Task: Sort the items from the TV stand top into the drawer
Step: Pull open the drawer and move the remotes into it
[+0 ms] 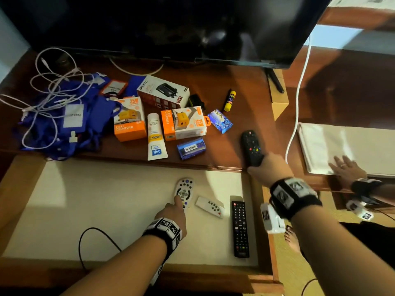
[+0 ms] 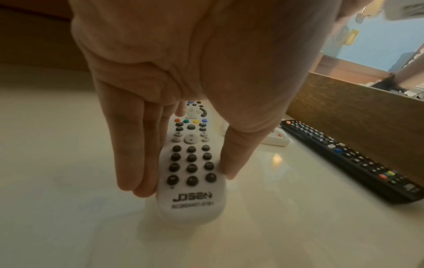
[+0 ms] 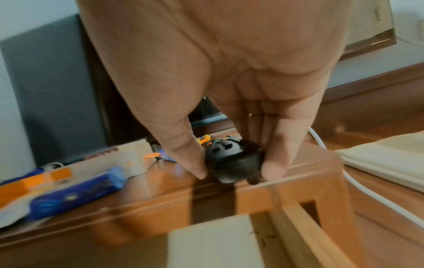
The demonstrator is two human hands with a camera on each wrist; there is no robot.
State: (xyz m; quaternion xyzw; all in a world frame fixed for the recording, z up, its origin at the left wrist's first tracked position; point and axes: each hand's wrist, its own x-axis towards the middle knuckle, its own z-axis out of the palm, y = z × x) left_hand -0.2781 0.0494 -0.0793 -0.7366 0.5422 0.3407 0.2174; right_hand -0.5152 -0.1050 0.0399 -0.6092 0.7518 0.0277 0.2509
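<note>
The drawer [image 1: 106,210] stands pulled out below the TV stand top [image 1: 224,92]. In it my left hand [image 1: 178,201] holds a white remote [image 1: 184,192], fingers along one side, thumb on the other, index finger on its buttons. The left wrist view shows the same hand [image 2: 187,183] and remote [image 2: 190,163] on the pale drawer floor [image 2: 69,145]. My right hand [image 1: 263,165] grips the near end of a black remote [image 1: 251,146] at the stand's front right edge. Up close, thumb and fingers of that hand [image 3: 237,173] pinch the remote [image 3: 231,156].
A small white remote [image 1: 210,207] and a long black remote [image 1: 240,228] lie in the drawer's right part. On the stand: two orange charger boxes [image 1: 129,119], a white tube [image 1: 155,137], blue boxes [image 1: 191,148], a glue stick [image 1: 229,101], blue lanyards with cables [image 1: 59,116]. Another person's hand [image 1: 346,167] rests at right.
</note>
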